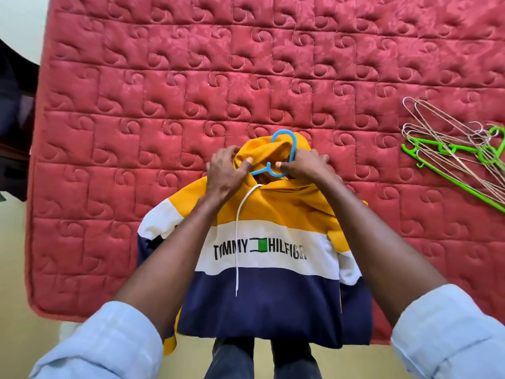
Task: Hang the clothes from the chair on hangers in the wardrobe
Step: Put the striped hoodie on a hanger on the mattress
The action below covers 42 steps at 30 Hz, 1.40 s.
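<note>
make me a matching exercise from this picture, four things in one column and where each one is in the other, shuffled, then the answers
Things
1. blue hanger
2. green hanger
3. white drawstring
4. hoodie

Places
A. hanging down over the printed lettering
B. lying flat on the red mattress, its hem at the near edge
C. at the right edge of the mattress among wire hangers
D. hook sticking out of the neck opening, between the left hand and right hand

Pairs: 1-D, 2-C, 3-A, 4-B
</note>
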Each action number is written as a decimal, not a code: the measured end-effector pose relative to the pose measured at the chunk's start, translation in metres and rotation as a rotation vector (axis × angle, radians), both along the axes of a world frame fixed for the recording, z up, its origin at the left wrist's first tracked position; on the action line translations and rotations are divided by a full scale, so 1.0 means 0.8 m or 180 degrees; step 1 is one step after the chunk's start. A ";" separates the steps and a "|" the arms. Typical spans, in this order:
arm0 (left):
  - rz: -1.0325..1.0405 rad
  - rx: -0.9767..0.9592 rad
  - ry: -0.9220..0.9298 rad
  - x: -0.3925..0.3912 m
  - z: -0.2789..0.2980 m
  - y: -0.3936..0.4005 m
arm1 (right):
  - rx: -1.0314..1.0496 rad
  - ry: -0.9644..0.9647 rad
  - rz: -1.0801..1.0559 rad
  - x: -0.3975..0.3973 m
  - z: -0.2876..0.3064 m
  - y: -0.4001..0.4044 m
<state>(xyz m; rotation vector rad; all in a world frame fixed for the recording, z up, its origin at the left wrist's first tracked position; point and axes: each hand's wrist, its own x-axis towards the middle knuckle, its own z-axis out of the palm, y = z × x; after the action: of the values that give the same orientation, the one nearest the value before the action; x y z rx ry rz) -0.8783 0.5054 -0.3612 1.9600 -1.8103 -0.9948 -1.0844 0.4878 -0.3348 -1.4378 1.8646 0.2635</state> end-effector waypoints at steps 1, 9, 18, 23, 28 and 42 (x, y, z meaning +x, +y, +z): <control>-0.0349 0.0170 -0.0125 0.000 0.002 -0.002 | -0.0085 -0.0049 -0.0029 0.001 0.004 -0.001; 0.0951 -0.0353 0.0764 -0.004 0.013 -0.008 | -0.0852 -0.0687 -0.1249 -0.008 -0.003 0.001; 0.0072 0.0026 0.0132 0.001 0.000 -0.015 | -0.1309 -0.0030 -0.1936 -0.034 0.002 0.029; -0.0168 -0.0025 0.0038 -0.035 0.005 -0.038 | -0.0593 0.0655 -0.1646 -0.047 -0.015 0.048; -0.0199 0.0831 -0.0664 -0.055 0.000 -0.070 | 0.0114 -0.0160 -0.1558 -0.062 -0.035 0.021; 0.0893 -0.0323 0.0189 -0.038 0.015 -0.095 | -0.1945 0.0362 -0.1283 -0.022 -0.002 -0.034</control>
<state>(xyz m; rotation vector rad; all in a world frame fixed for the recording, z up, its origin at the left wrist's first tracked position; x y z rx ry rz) -0.9088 0.4297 -0.3489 2.0277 -1.4720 -0.8442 -1.1021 0.4606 -0.3364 -1.3894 2.4018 -0.4695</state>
